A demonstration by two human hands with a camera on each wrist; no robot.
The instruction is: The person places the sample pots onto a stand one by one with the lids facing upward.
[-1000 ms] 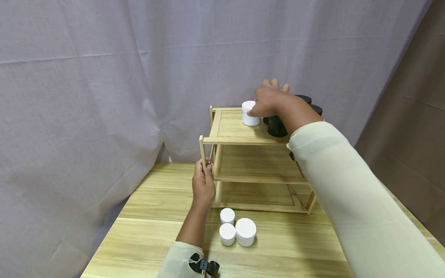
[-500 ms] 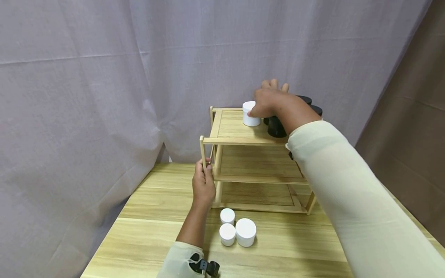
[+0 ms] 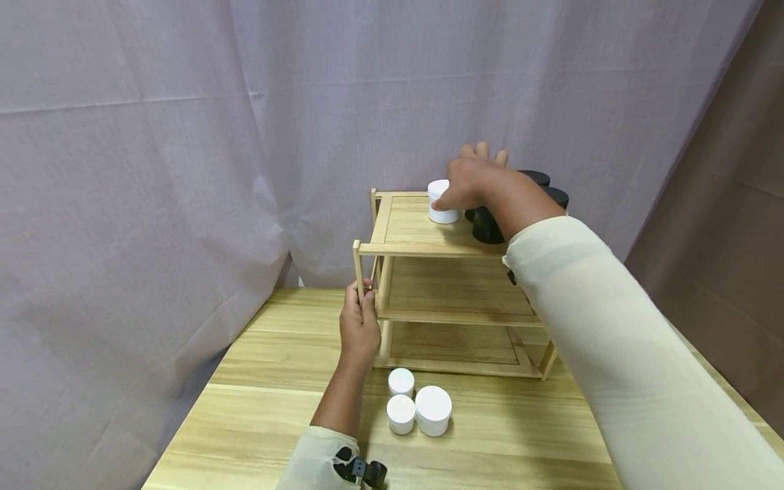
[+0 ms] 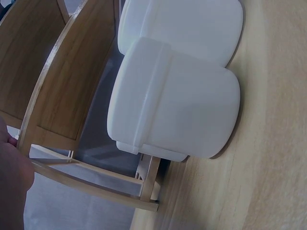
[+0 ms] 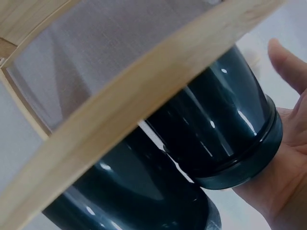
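The left hand [image 3: 359, 325] grips a post [image 3: 358, 265] of the wooden rack [image 3: 416, 234] at eight o'clock, while the right hand [image 3: 470, 184] pinches a white jar [image 3: 444, 216] on top, near twelve.

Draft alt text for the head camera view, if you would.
A person's right hand partly hides a white jar and black jars atop a wooden rack; the left hand grips the rack's front left post. Three white jars stand on the table before it.
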